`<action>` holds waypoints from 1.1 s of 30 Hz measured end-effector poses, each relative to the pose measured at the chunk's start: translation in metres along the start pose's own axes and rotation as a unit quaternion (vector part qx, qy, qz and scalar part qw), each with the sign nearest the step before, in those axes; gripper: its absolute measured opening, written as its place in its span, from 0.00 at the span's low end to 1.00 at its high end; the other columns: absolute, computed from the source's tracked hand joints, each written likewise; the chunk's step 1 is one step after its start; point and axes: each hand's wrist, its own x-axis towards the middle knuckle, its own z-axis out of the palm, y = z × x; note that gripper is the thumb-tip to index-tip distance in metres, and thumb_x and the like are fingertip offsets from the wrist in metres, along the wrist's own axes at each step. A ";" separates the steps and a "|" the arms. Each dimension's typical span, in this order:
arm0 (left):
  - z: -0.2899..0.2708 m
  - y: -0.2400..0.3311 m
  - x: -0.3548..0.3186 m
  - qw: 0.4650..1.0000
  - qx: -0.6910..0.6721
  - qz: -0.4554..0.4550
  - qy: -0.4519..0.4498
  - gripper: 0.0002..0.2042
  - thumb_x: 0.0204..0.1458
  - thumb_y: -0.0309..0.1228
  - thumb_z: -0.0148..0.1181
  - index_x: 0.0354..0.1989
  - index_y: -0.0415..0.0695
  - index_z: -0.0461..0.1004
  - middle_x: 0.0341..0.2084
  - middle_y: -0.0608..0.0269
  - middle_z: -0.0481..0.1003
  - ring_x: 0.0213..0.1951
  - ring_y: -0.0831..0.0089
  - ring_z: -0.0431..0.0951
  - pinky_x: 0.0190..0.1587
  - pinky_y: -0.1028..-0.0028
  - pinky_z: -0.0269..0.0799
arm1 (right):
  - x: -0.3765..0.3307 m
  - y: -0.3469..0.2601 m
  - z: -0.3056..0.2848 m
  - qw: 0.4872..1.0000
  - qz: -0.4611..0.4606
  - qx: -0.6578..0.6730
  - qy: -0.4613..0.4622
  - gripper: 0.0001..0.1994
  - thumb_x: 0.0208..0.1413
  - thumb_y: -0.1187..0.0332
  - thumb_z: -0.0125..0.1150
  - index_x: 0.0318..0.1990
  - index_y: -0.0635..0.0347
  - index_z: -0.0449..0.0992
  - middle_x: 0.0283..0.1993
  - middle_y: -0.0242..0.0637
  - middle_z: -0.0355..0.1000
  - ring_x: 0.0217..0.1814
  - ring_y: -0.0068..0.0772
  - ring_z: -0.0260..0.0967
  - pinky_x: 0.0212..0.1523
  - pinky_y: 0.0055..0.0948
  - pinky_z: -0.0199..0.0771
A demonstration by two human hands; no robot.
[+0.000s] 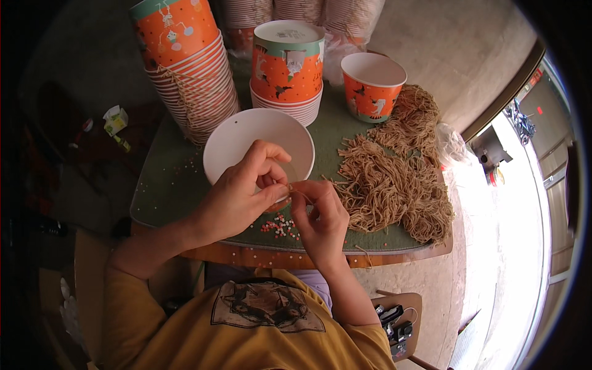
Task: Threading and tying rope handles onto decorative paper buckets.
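An orange paper bucket [259,132] with a white inside stands before me, its mouth facing up and toward me. A small dark hole shows in its far wall. My left hand [246,188] is closed at the near rim, fingers curled over the inner side and thumb toward the outside. Beside it, my right hand [324,216] pinches a thin tan cord [302,193] between thumb and forefinger. The fingertips of both hands nearly meet there, and they hide how the cord runs at the rim. Small pink and white bits [280,227] lie on the green tabletop just below.
A tall leaning stack of paper buckets [191,80] with cords hanging on it stands left. Behind are an upside-down stack [287,74] and a single upright bucket [374,86]. Piles of tan cords [394,182] cover the table's right side. Bagged bucket stacks [296,11] stand farther back.
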 end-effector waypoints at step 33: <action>0.004 -0.018 0.004 0.941 0.241 0.232 0.055 0.16 0.47 0.12 0.53 0.43 0.40 0.63 0.30 0.57 0.68 0.32 0.59 0.69 0.37 0.66 0.68 | -0.025 0.010 0.010 0.853 0.285 0.398 -0.180 0.05 0.63 0.69 0.50 0.36 0.58 0.67 0.31 0.21 0.62 0.31 0.12 0.56 0.33 0.15 0.59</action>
